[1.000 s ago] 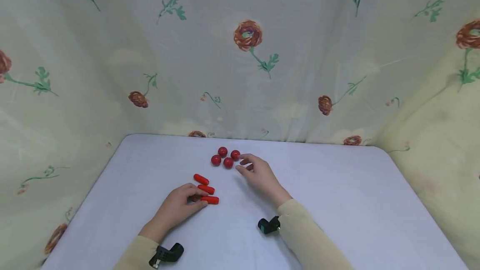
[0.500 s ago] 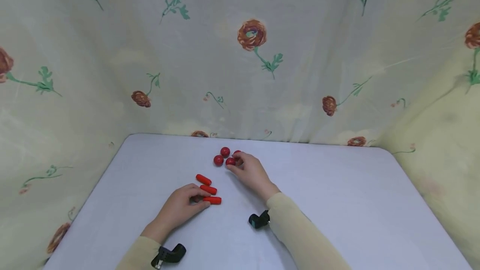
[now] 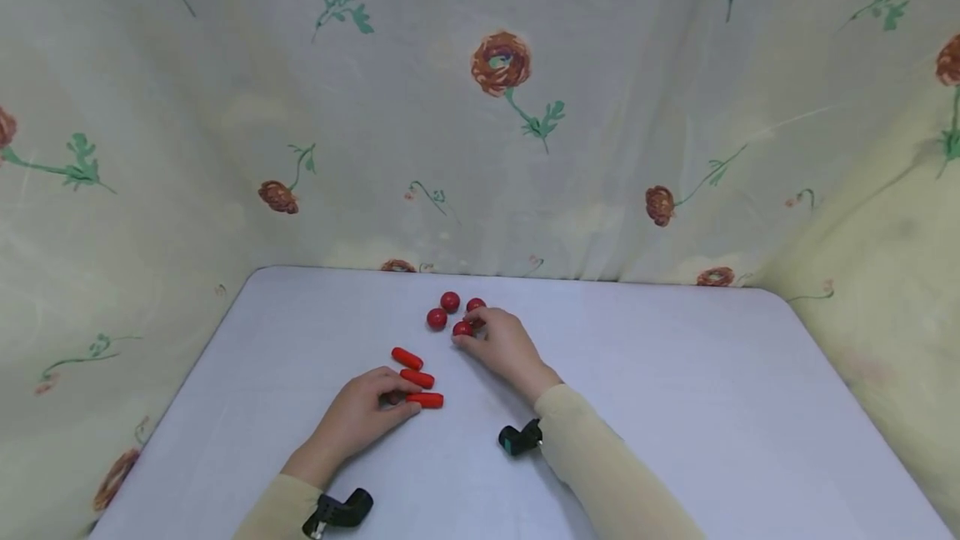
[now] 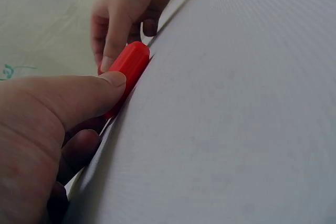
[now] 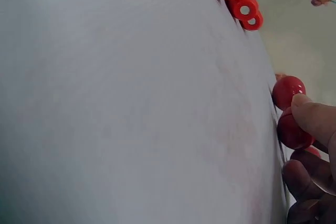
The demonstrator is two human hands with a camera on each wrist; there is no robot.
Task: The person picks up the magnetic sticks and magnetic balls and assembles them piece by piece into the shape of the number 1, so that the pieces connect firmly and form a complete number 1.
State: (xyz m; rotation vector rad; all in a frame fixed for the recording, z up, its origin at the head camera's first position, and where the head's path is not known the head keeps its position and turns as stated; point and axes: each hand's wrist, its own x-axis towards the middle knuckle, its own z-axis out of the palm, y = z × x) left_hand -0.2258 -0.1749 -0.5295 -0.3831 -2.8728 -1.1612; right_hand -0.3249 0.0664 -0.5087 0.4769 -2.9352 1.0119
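Observation:
My left hand (image 3: 356,411) pinches the nearest of three short red cylinders (image 3: 426,400) between thumb and fingers. Its thumb lies along the side of this ridged cylinder (image 4: 128,69) in the left wrist view. Two more red cylinders, a middle one (image 3: 417,378) and a far one (image 3: 407,357), lie just beyond it, roughly parallel. Farther back, my right hand (image 3: 504,347) pinches a shiny red ball (image 3: 462,328), its thumb on the ball's near side (image 5: 294,130). Three other red balls sit close by: left (image 3: 437,319), back (image 3: 450,302) and right (image 3: 476,304), the last partly hidden by the fingers.
Everything lies on a white table (image 3: 675,407) with rounded far corners. A flower-printed curtain (image 3: 585,148) hangs behind it and along both sides. A black wrist camera (image 3: 339,511) is on the left sleeve, another black camera (image 3: 520,438) on the right.
My right hand has moved left to the front ball and taken it between thumb and fingers; the ball has shifted slightly nearer. My left hand keeps its place on the cylinder.

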